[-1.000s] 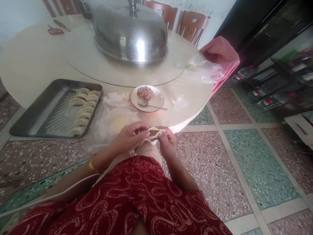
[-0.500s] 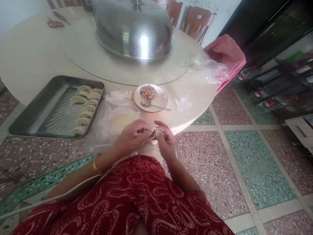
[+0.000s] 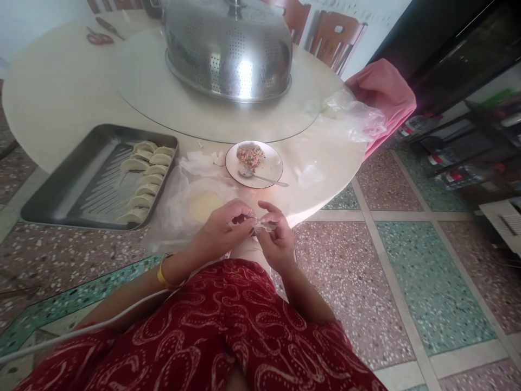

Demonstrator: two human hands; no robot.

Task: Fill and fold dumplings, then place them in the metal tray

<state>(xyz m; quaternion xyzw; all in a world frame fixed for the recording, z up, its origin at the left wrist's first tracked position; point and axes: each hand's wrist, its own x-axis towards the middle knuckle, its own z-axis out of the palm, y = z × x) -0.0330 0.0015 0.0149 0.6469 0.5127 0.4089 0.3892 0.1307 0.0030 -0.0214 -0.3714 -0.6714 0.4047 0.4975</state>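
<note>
Between my two hands is a dumpling (image 3: pixel 264 226), its pale dough edge pinched at the fingertips. My left hand (image 3: pixel 226 224) is closed on its left side, and my right hand (image 3: pixel 277 239) grips the right side with thumb and index finger. Most of the dumpling is hidden behind my fingers. Beyond my hands stands a white plate (image 3: pixel 266 183) with minced filling (image 3: pixel 251 156) and a metal spoon (image 3: pixel 264 177). Left of my left hand, round dough wrappers (image 3: pixel 204 206) lie on a plastic bag (image 3: pixel 169 217).
A dark baking tray (image 3: pixel 61 187) at the left holds several folded dumplings (image 3: pixel 146 189). A perforated steel dome (image 3: pixel 232 60) covers part of the glass turntable (image 3: pixel 163 117). Red-handled scissors (image 3: pixel 100 39) lie at the back left; a crumpled plastic bag (image 3: pixel 354 117) is at the right edge.
Both hands stay together at the dumpling, and their fingertips have shifted along its edge, drawing closer together. The whole scene sits slightly further right as the camera view turns.
</note>
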